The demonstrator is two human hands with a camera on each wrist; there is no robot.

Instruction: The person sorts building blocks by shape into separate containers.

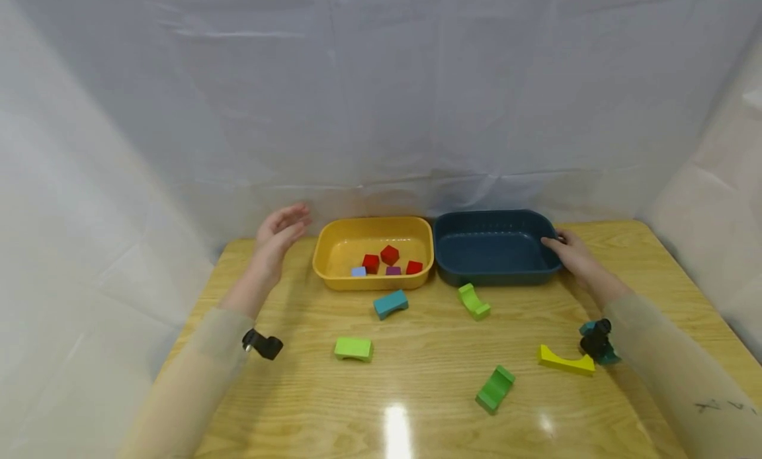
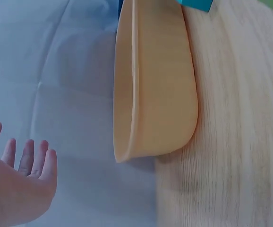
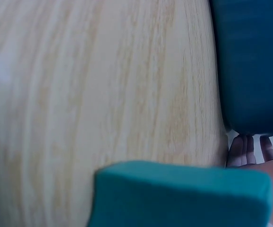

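Blocks: five small ones (image 1: 388, 262) sit in the yellow tub (image 1: 333, 247) beside the loose, empty left hand (image 1: 278, 234). Right hand (image 1: 571, 250) touches the empty blue tub (image 1: 494, 224); curved blocks (image 1: 473, 301) wait nearer on the surface (image 1: 428, 379).

Light wooden table (image 1: 417, 393) with glossy glare spots, creased white sheeting (image 1: 381, 95) draped behind and on both sides

Teal block (image 3: 181, 194) blurred, cut by bottom edge of right-wrist view. Right hand (image 3: 264, 165) mostly cropped, only fingertips (image 3: 243, 150) visible there. Yellow tray (image 2: 150, 80) cut by top edge of left-wrist view; contents hidden there.
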